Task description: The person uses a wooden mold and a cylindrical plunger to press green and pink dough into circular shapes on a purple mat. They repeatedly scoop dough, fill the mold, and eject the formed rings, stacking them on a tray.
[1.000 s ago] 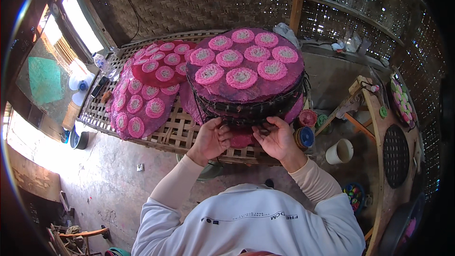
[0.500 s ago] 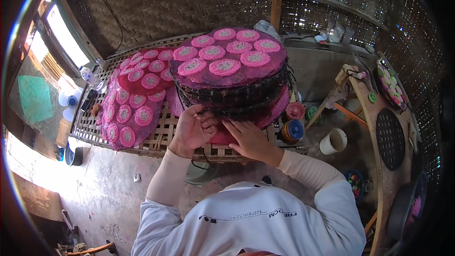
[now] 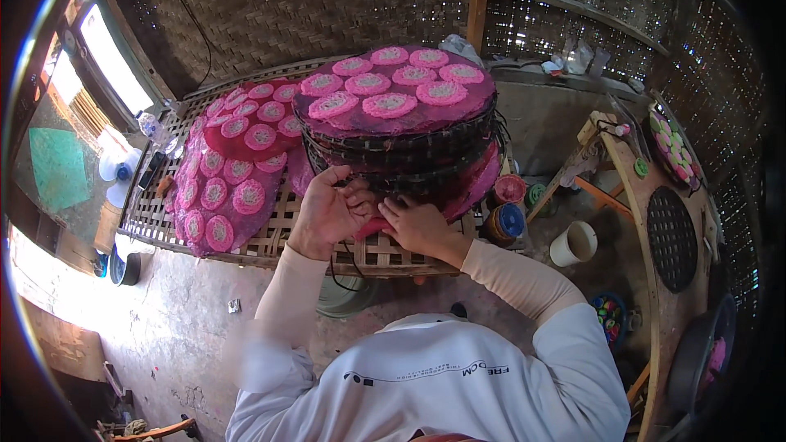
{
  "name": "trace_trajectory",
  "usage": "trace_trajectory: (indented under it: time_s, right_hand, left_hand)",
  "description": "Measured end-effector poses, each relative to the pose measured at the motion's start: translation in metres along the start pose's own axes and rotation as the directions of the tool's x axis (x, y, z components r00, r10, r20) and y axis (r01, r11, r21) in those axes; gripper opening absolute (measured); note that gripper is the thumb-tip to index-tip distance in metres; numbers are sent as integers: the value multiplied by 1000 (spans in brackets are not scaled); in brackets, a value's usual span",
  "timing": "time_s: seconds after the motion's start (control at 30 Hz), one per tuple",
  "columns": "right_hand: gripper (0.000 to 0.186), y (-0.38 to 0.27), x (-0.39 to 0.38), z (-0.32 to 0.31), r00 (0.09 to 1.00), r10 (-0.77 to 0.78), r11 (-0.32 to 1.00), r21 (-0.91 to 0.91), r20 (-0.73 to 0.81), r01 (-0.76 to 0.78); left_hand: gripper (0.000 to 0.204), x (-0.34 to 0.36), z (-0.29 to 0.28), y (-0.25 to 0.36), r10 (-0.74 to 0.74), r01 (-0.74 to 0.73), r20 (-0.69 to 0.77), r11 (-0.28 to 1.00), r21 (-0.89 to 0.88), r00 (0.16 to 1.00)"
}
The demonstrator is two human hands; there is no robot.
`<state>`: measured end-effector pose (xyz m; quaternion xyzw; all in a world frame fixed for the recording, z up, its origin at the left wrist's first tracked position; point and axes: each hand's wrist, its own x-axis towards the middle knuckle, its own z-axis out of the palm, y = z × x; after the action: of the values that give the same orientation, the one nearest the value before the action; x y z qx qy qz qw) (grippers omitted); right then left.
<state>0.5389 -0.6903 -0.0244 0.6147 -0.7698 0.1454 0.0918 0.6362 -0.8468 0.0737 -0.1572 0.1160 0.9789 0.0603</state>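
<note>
In front of me a stack of round black woven trays (image 3: 393, 151) stands on a slatted bamboo table. Pink ring-shaped crackers (image 3: 389, 105) with pale centres lie on a pink plastic sheet (image 3: 327, 128) on the top tray. My left hand (image 3: 327, 211) is raised at the stack's front left, palm partly turned up and fingers curled; what is in them, if anything, is too small to make out. Close beside it, my right hand (image 3: 422, 229) has its fingers closed at the lower pink sheet (image 3: 372, 227), which bunches between both hands. A thin dark cord hangs below my left hand.
More crackers on pink sheets (image 3: 214, 196) cover the left of the bamboo table (image 3: 270, 239). To the right are stacked small tubs (image 3: 503, 225), a white bucket (image 3: 573, 244) and a wooden bench (image 3: 630, 143). A green basin (image 3: 344, 299) sits under the table's front edge.
My right hand has drawn left and its fingers have curled in from lying flatter. The pink sheet's edge now bunches up between the hands. My left hand has shifted slightly up.
</note>
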Motion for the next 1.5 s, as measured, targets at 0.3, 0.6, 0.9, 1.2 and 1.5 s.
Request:
trace_trajectory:
  time_s: [0.3,0.6,0.9,1.2,1.5]
  right_hand:
    - [19,9,3,-24,989,-83,996,-37,-122,79]
    - [12,19,-2,-24,921,-210,971,38,-329,235]
    - [16,-32,12,-20,852,-445,881,34,-276,471]
    - [18,-84,-17,-41,820,-572,797,227,-9,559]
    - [19,-102,-41,-41,866,-487,836,345,110,426]
  left_hand:
    - [20,3,-1,3,42,-39,-58,998,49,997]
    - [17,14,-6,9,10,-2,-116,997,71,993]
    - [25,27,-46,38,131,-84,-245,977,194,961]
    - [21,24,-42,49,133,-74,-371,983,170,919]
    - [18,21,-61,53,84,-16,-299,975,221,951]
